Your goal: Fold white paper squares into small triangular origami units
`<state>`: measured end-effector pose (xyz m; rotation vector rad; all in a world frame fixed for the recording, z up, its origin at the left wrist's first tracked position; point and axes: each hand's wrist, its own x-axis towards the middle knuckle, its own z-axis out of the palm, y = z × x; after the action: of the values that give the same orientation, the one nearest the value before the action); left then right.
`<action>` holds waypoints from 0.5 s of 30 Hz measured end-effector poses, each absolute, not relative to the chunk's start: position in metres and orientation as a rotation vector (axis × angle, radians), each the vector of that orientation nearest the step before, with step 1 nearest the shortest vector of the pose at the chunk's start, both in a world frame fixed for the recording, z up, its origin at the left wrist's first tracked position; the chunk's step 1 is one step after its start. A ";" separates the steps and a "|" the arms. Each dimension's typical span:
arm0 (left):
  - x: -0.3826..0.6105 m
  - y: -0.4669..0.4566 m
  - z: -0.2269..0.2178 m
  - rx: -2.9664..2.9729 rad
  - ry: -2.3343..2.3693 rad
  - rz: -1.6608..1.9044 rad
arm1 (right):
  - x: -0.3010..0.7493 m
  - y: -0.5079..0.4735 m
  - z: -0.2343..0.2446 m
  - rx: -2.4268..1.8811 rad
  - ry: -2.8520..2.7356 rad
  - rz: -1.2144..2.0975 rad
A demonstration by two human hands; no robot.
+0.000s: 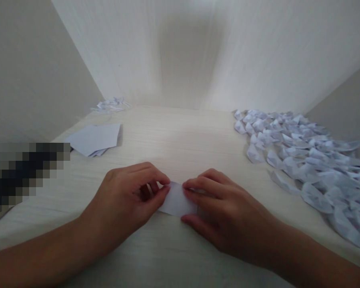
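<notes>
A small piece of white paper [177,201], folded or cut to a short strip, lies at the middle front of the table between my hands. With thumb and forefinger, my left hand [126,196] pinches its upper left edge. My right hand [228,208] grips the paper's right side, fingertips on top and thumb at the lower edge. The right end of the paper is partly hidden under those fingers. Whether the paper has more than one layer I cannot tell.
Many folded white paper pieces [291,160], boat-like in shape, cover the table's right side. Flat paper sheets [96,138] are stacked at the left, with thin paper scraps [112,105] behind them. Pale walls [192,52] enclose the table [180,132]. A blurred-out dark object sits far left.
</notes>
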<state>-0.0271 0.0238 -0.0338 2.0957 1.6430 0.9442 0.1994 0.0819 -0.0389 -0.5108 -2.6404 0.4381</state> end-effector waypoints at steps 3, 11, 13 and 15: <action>-0.028 0.022 -0.033 2.269 1.605 0.936 | 0.200 0.082 -0.040 -0.515 -2.641 0.435; -0.029 0.017 -0.031 2.525 1.461 0.870 | 0.199 0.080 -0.041 -0.515 -2.641 0.464; -0.031 0.016 -0.032 2.558 1.425 0.826 | 0.198 0.079 -0.041 -0.515 -2.633 0.475; -0.034 0.016 -0.033 2.593 1.362 0.783 | 0.198 0.079 -0.042 -0.518 -2.624 0.480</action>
<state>-0.0336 0.0160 -0.0332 2.5931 1.3618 0.7832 0.1983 0.0787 -0.0419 -0.5182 -2.6240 0.4805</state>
